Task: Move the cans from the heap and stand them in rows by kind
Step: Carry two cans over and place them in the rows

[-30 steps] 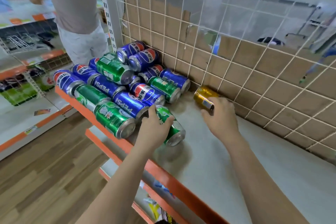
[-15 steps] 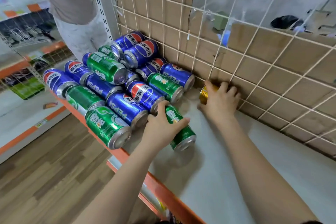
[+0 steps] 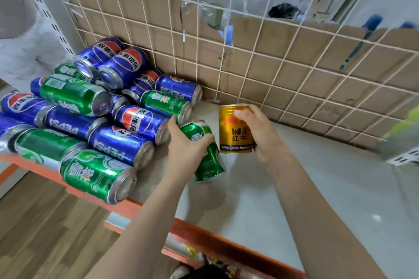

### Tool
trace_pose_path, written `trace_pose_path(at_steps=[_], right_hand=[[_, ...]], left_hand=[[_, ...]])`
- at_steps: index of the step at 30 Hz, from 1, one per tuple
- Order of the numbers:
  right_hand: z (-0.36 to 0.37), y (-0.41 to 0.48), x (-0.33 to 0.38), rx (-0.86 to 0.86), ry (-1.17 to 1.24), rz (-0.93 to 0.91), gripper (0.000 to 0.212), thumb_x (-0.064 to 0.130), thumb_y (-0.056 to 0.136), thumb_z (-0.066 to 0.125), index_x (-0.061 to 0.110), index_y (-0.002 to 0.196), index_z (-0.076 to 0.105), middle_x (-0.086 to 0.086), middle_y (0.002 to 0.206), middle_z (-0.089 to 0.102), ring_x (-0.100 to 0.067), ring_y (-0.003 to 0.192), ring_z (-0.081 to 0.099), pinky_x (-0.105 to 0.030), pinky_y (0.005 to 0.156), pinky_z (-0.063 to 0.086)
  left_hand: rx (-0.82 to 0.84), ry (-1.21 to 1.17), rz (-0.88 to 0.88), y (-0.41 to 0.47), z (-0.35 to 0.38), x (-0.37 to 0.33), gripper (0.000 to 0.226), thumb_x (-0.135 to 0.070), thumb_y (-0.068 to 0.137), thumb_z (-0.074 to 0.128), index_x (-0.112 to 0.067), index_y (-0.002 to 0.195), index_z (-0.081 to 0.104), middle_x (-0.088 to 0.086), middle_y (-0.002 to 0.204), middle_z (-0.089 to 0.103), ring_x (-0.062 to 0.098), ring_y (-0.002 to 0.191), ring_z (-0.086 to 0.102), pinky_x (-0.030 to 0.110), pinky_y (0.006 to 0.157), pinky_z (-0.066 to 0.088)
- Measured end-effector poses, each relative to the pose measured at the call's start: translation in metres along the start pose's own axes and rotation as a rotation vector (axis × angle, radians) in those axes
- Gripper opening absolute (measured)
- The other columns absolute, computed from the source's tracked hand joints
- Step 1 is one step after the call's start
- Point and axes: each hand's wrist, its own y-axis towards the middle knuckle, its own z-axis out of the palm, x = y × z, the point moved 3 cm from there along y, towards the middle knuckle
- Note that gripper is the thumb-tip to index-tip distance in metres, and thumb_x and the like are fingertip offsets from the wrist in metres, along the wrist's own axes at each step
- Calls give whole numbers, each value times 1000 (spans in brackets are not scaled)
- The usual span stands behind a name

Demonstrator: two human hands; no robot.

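A heap of blue Pepsi cans and green cans lies on its side at the left of the shelf. My left hand grips one green can, lifted and tilted just right of the heap. My right hand holds a short gold Red Bull can upright, close beside the green one and just above the shelf.
A white wire grid backed with cardboard closes the shelf's rear. The orange front edge runs diagonally below my arms. A person in light clothes stands at far left. Lower shelves and wood floor lie beneath.
My right hand has pulled the gold can away from the grid and turned it upright. My left hand has raised the green can off the shelf and tilted it.
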Motion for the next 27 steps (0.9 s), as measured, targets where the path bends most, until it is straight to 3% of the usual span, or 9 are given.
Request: trace_pose_path(at_steps=[3,5,7,8,10,14,18,23,27], right_hand=[[-13,-28,-3,-80,30,28,11,23,90,54,19,101,53,-5,88,62,-23,81,63,-36,71,53],[-19,-48,-7,-165,-43,25,10,26,90,54,20,99,53,-6,91,62,-23,83,62,-37,73,52],[-22,-68,-9,-249,-57,31,8,28,90,55,24,96,51,-7,95,62,-24,84,63,-37,73,54],[-26,-79,-10,-293,-57,33,10,30,90,56,25,96,50,-7,98,62,-24,87,63,-39,75,55],[-35,-103,-11,-384,-47,19,18,32,86,62,27,98,50,-7,104,63,-23,92,64,-42,79,56],[-59,-160,-12,-579,-30,-52,36,35,76,72,27,103,50,2,98,63,-13,86,64,-37,80,55],[-88,-217,-14,-760,-32,-69,68,58,55,77,27,110,51,-1,102,64,-17,90,65,-39,82,55],[-132,-287,-31,-948,67,-106,64,65,47,79,28,95,56,-2,96,67,-19,85,67,-43,83,56],[-179,-347,-51,-1045,160,-160,52,54,51,77,28,92,57,-2,92,67,-21,85,66,-50,85,54]], left_hand=[[96,-8,-22,-1,6,-9,75,-33,73,74,-19,137,37,4,115,57,22,104,58,43,94,48],[233,-10,-15,-7,15,-21,53,-39,71,75,-16,114,56,7,102,65,22,92,64,39,85,53],[365,-12,27,-17,24,-32,26,-34,74,74,-18,88,60,5,83,66,19,76,65,30,69,55],[423,-15,45,-23,28,-36,23,-33,75,74,-18,83,59,3,77,65,17,70,64,26,63,53],[527,-25,33,-36,39,-40,29,-34,72,76,-15,88,61,3,75,66,16,68,65,25,58,50],[801,-43,-7,-71,69,-42,14,-28,78,71,-18,85,64,6,78,71,24,76,69,37,74,57],[1011,-41,28,-118,102,-49,11,-26,79,69,-17,84,64,5,76,70,25,76,68,37,76,53],[1200,14,68,-184,147,-50,51,-32,62,76,-11,107,63,6,86,69,24,82,65,38,77,51],[1287,79,174,-251,192,-43,49,-44,44,77,-22,88,71,4,82,72,25,80,68,40,81,54]])
